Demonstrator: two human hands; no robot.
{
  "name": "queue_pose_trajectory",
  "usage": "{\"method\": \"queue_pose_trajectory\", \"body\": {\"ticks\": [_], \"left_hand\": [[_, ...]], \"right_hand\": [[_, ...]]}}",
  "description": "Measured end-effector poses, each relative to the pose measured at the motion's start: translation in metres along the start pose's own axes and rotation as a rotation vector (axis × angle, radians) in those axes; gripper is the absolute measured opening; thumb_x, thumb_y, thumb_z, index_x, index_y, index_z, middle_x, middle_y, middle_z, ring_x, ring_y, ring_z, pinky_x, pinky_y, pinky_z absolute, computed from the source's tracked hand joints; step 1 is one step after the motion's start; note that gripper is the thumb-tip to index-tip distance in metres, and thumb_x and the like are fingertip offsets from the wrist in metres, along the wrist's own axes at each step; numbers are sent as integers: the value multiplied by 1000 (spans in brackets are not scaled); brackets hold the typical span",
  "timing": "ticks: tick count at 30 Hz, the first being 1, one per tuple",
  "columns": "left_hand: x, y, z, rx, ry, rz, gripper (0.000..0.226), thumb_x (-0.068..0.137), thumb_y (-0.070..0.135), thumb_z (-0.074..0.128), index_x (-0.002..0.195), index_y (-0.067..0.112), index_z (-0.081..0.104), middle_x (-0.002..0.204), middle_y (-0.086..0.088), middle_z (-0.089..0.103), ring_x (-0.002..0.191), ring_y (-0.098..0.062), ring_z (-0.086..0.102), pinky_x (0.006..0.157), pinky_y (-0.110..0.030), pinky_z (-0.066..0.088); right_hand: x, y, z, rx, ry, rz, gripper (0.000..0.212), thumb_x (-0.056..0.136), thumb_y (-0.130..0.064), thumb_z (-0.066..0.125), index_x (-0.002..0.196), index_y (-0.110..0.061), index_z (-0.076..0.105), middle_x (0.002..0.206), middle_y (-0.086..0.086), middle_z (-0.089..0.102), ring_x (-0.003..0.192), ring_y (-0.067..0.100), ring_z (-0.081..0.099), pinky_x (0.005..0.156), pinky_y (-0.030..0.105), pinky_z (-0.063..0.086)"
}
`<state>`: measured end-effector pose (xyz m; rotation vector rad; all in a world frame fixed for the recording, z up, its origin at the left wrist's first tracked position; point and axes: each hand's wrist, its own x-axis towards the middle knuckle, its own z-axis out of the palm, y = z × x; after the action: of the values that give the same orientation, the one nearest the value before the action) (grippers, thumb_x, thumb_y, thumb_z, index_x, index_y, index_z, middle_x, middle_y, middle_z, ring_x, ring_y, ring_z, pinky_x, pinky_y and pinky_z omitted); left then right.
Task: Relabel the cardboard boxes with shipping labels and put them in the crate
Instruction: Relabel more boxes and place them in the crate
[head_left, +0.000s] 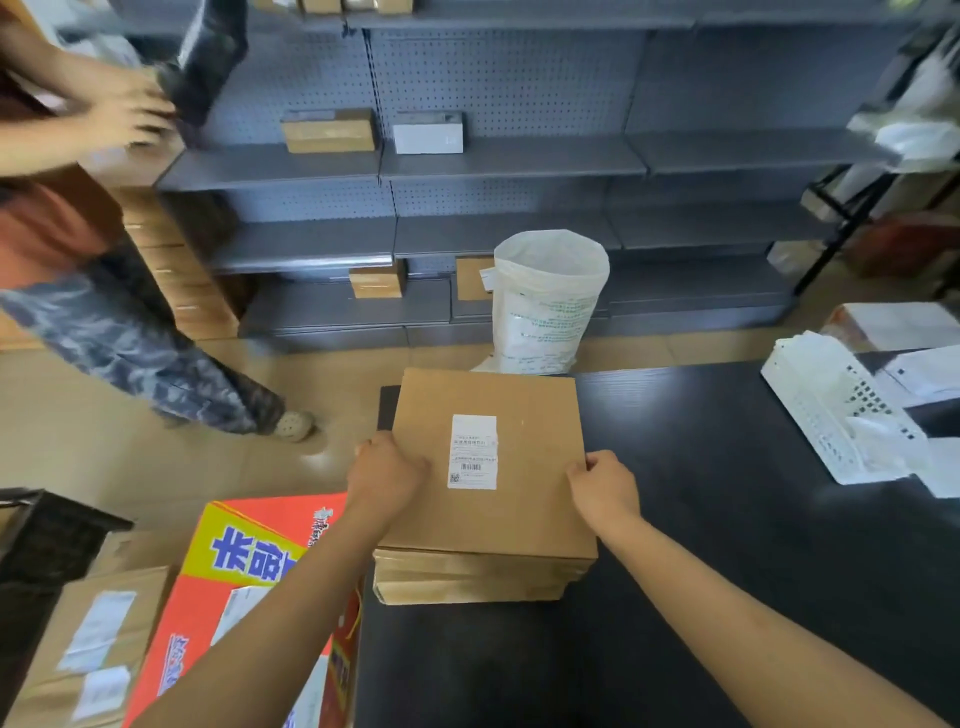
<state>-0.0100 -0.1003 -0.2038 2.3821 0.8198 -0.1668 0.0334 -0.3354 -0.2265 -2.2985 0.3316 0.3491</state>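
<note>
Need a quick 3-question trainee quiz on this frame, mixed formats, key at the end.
1. True or false: the shipping label is on top of the cardboard box.
2. Which hands grip the box? A) left hand only B) right hand only C) both
3. Fill in: the white basket lies on the black ____.

Key: 1 true; 2 C; 3 table.
</note>
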Motion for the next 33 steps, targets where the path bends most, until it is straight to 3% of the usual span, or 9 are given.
{"method": "queue_pose_trajectory", "body": {"ticks": [4,10,14,19,21,24,26,30,33], "left_hand": [[-5,22,7,-61,-7,60,55,86,28,62,132,3,43,131,-18,46,122,-36,45,103,-40,38],[-31,72,39,-125,-58,106,53,86,25,62,130,3,45,133,-17,46,116,-34,51,97,-38,43],[-54,117,74,-112,-56,135,53,88,25,61,133,3,44,135,-17,42,118,-34,50,100,-37,41],[-91,177,129,-105,-52,86,56,89,26,61,136,4,39,138,-17,40,119,-35,49,100,-42,43],[-100,197,147,-84,-49,56,57,90,27,61,136,2,40,138,-17,41,120,-35,49,100,-44,43],[-113,217,171,-102,-49,19,56,89,27,63,135,2,41,137,-17,43,121,-34,48,101,-43,42],[-119,225,183,-108,-57,4,55,89,26,62,134,4,41,135,-15,44,120,-34,49,100,-42,42],[-121,230,204,-126,-84,-22,53,90,25,61,135,5,41,134,-14,46,114,-30,53,89,-37,47],[-114,234,218,-127,-106,-17,51,91,23,60,135,6,40,135,-13,47,112,-28,55,92,-38,50]], "right_hand": [[5,7,-23,31,45,22,19,98,-27,46,110,-13,52,93,-1,56,70,9,50,49,23,34],[21,44,-77,64,105,25,6,98,-24,47,96,-18,48,83,-6,51,68,8,46,52,25,34],[42,83,-120,70,116,24,7,97,-23,46,99,-17,49,86,-4,52,70,11,48,53,25,34],[75,136,-179,66,116,3,12,97,-23,45,94,-14,52,75,-7,50,62,8,47,47,24,29],[86,153,-199,28,92,2,15,96,-24,44,92,-12,53,82,0,55,64,14,50,48,25,30],[100,175,-222,4,53,25,25,96,-24,44,113,-9,55,109,9,58,84,23,56,63,28,37],[107,186,-234,-23,40,24,31,96,-24,45,120,-7,55,115,11,60,85,23,52,63,27,35],[123,201,-242,-59,-1,31,30,96,-25,46,116,-7,59,111,11,62,90,26,58,58,27,33],[133,211,-243,-72,-12,54,20,95,-22,43,99,-9,57,97,10,61,73,20,54,50,27,32]]}}
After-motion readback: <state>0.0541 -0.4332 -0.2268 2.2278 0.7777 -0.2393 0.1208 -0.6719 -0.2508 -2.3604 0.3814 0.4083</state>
